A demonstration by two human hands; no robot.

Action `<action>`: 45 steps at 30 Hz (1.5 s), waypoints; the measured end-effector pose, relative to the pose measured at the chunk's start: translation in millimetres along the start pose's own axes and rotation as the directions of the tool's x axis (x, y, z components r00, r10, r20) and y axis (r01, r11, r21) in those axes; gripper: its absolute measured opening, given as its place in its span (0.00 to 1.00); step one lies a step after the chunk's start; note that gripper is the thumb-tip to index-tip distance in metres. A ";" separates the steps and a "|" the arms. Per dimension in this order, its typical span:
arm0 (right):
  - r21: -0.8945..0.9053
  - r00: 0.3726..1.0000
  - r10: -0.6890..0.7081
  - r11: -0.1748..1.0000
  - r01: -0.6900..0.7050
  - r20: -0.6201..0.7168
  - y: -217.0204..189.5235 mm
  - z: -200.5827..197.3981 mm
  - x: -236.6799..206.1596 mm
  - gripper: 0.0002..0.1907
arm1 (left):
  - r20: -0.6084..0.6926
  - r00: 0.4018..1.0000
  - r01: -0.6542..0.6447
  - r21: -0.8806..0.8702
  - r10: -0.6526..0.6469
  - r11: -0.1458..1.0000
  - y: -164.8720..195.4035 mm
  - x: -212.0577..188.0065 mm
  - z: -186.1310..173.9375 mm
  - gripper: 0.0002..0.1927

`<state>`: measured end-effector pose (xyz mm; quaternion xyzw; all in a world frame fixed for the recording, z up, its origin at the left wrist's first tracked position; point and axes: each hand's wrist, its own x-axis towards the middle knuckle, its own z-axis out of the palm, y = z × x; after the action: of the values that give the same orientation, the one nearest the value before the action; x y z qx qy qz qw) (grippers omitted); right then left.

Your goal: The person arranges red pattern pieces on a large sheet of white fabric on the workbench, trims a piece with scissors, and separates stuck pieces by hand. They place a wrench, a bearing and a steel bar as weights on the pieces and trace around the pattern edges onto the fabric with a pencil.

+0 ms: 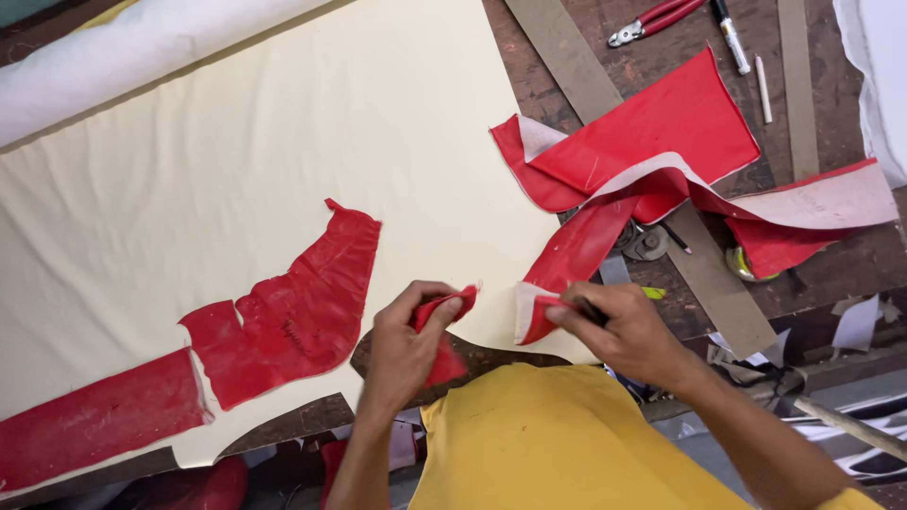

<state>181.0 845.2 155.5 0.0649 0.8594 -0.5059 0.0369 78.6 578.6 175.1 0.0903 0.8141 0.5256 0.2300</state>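
Note:
My left hand (406,342) pinches a small red cut piece (444,307) at the near edge of the cream sheet (265,161). Close to its right, my right hand (624,326) grips the folded end of a long red strip with a white back (576,250), and a dark tool handle shows in the same fist. The strip runs up to a crumpled heap of red material (661,142). Left of my hands, a curved red shape (298,312) and a red band (94,420) lie flat on the cream sheet.
Red-handled pliers (657,19), a marker (730,36) and a white chalk stick (763,90) lie at the back right on the worn wooden table (831,255). Long brown strips (567,57) cross it. A white fabric roll (123,47) lies at the back left.

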 end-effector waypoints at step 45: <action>0.597 0.896 0.444 0.724 -0.345 -0.021 98.3 43.3 31.2 0.13 | -0.089 0.965 0.187 -0.434 -0.248 0.881 -69.7 47.3 84.7 0.14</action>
<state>164.7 856.8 45.5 0.2959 0.6301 -0.7160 0.0525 83.5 635.9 70.5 -0.0913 0.7005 0.6647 0.2432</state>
